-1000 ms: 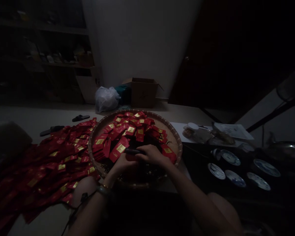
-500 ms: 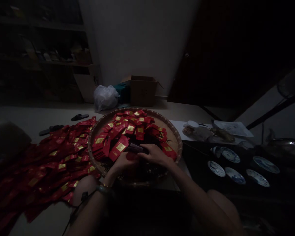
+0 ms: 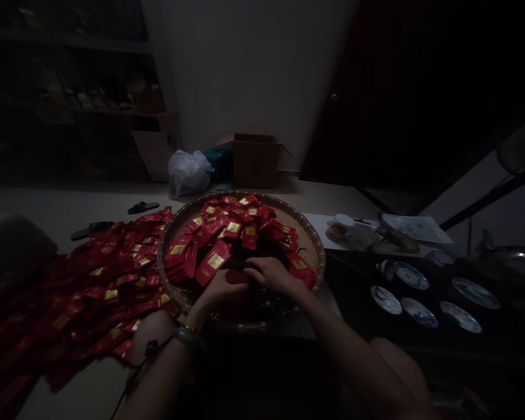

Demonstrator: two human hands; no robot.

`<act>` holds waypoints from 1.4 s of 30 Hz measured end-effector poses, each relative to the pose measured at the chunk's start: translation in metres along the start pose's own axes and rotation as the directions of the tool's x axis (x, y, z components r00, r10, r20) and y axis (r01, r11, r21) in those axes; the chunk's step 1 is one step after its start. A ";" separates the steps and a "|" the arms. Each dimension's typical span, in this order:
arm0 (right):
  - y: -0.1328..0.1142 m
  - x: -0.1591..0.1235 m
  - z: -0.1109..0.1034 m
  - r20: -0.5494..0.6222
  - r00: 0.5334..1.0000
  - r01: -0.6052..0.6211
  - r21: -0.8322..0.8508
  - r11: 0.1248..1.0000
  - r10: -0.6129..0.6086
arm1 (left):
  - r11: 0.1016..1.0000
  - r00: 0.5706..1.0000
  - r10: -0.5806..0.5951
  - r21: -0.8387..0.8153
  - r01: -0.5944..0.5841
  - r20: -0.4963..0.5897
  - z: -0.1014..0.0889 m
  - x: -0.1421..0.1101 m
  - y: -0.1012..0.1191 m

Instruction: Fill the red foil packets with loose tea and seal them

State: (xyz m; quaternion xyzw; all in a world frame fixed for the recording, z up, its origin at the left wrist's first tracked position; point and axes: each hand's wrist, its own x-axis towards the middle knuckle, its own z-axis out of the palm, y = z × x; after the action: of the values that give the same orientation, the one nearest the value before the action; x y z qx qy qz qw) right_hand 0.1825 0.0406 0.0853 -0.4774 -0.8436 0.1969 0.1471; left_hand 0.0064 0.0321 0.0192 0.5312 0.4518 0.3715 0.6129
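Note:
A round woven bamboo tray (image 3: pixel 308 227) stands in front of me, with many red packets (image 3: pixel 214 261) bearing gold labels heaped in its far and left parts. Dark loose bits, like dried leaves, lie in its near part. My left hand (image 3: pixel 222 290) is closed around a red packet (image 3: pixel 237 276) above them. Against the packet's top, my right hand (image 3: pixel 271 274) has its fingers bent round a dark object (image 3: pixel 233 263), mostly hidden and too dim to identify. A bracelet and a bangle circle my left wrist.
More red packets (image 3: pixel 109 291) cover the floor at left, near two slippers (image 3: pixel 143 207). Behind the tray are a white plastic bag (image 3: pixel 189 173) and an open cardboard box (image 3: pixel 254 160). At right, a dark table (image 3: pixel 354 291) holds several blue-and-white dishes (image 3: pixel 419 312) and a lidded jar (image 3: pixel 341 226).
The dark object at my right hand has tilted down and shows less. My right fingers have curled in closer over the packet. My left hand stays in nearly the same place.

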 end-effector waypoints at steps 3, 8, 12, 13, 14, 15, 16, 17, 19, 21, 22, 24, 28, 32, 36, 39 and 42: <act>0.001 0.001 0.002 -0.002 1.000 0.007 -0.044 0.999 -0.007 | 0.998 1.000 -0.023 -0.050 0.023 0.000 0.001 -0.001 0.003; 0.006 0.000 0.004 -0.046 0.999 -0.013 -0.060 0.998 0.010 | 0.994 0.996 -0.077 -0.081 0.080 0.041 -0.002 -0.005 0.005; 0.011 -0.001 0.003 -0.058 0.998 -0.033 -0.048 0.998 0.030 | 0.988 0.985 -0.149 -0.024 0.151 0.088 -0.003 -0.010 0.007; 0.012 -0.001 0.002 -0.052 0.998 -0.021 -0.036 0.999 0.020 | 0.988 0.984 -0.153 -0.014 0.155 0.090 -0.003 -0.010 0.008; 0.013 0.000 0.002 -0.050 0.999 -0.009 -0.026 1.000 0.008 | 0.988 0.984 -0.153 -0.008 0.154 0.093 -0.003 -0.011 0.008; 0.014 0.000 0.001 -0.050 0.999 0.003 -0.019 1.000 -0.004 | 0.988 0.984 -0.153 -0.005 0.154 0.094 -0.002 -0.011 0.009; 0.015 0.001 0.001 -0.051 0.999 0.013 -0.015 1.000 -0.014 | 0.988 0.983 -0.154 -0.002 0.154 0.097 -0.002 -0.011 0.009; 0.016 0.002 0.001 -0.054 0.998 0.020 -0.015 1.000 -0.020 | 0.988 0.983 -0.154 0.000 0.155 0.102 -0.002 -0.011 0.009; 0.016 0.002 0.001 -0.052 0.998 0.027 -0.013 1.000 -0.028 | 0.988 0.981 -0.155 -0.005 0.156 0.114 -0.003 -0.010 0.007; 0.014 0.003 0.002 -0.038 0.999 0.037 0.005 0.999 -0.037 | 0.991 0.988 -0.125 -0.045 0.129 0.095 -0.003 -0.008 0.007; 0.012 0.003 0.002 -0.024 0.999 0.045 0.021 0.999 -0.045 | 0.991 0.993 -0.099 -0.078 0.104 0.066 -0.003 -0.006 0.006; 0.009 0.003 0.003 0.001 0.998 0.065 0.077 0.995 -0.065 | 0.988 0.998 -0.058 -0.147 0.054 -0.019 -0.004 -0.004 0.007; 0.017 0.002 0.004 -0.084 0.996 0.023 0.247 0.969 -0.002 | 0.980 0.984 -0.020 -0.198 -0.016 -0.177 -0.007 0.000 0.009; 0.049 -0.006 0.008 -0.080 0.967 -0.227 0.162 0.960 0.243 | 0.976 0.945 0.034 -0.193 -0.102 -0.326 -0.007 0.002 0.007; 0.074 -0.013 0.020 -0.021 0.928 -0.373 -0.025 0.928 0.372 | 0.973 0.934 0.001 -0.217 -0.084 -0.357 -0.005 0.005 0.004; 0.065 -0.007 0.032 -0.170 0.941 -0.274 0.134 0.952 0.294 | 0.978 0.933 0.025 -0.186 -0.098 -0.360 -0.003 0.004 0.005; 0.036 0.006 0.048 -0.266 0.949 -0.032 0.450 0.892 0.169 | 0.982 0.936 0.078 -0.135 -0.132 -0.344 -0.002 0.002 0.007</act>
State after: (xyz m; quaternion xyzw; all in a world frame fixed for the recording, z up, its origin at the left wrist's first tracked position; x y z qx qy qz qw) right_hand 0.1857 0.0540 0.0266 -0.4993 -0.7190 0.3156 0.3663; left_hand 0.0053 0.0359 0.0260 0.4337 0.4904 0.5234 0.5454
